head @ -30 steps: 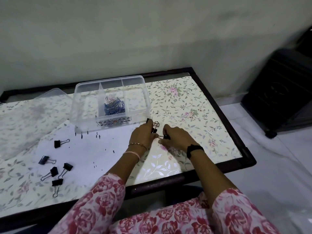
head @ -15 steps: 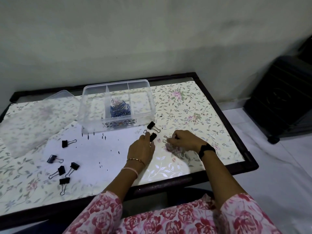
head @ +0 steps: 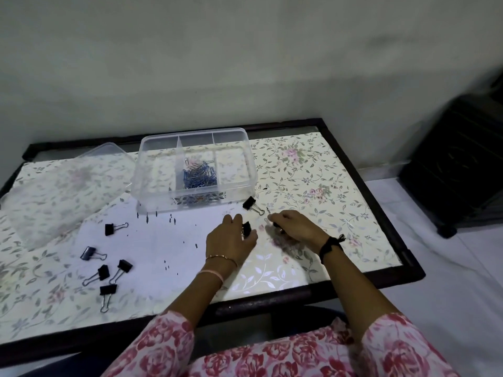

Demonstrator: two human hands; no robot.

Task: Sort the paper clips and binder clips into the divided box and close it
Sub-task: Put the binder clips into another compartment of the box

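A clear divided box [head: 196,198] stands open at the back of the table, with blue paper clips [head: 198,176] heaped in its middle compartment. Its clear lid [head: 68,186] lies flat to its left. My left hand [head: 231,239] rests on the table, fingers closed on a black binder clip [head: 247,228]. My right hand [head: 295,228] is beside it, pinching a small binder clip that is mostly hidden. Another black binder clip [head: 251,204] lies just in front of the box. Several more binder clips [head: 104,270] are scattered at the front left.
The table [head: 326,287] has a floral cover and a dark raised frame; a white sheet [head: 152,240] with small dark specks lies under the box. A dark cabinet [head: 460,170] stands on the floor to the right. The wall is close behind.
Both hands have drawn back from the box toward me, each keeping a binder clip. One binder clip now lies alone in front of the box.
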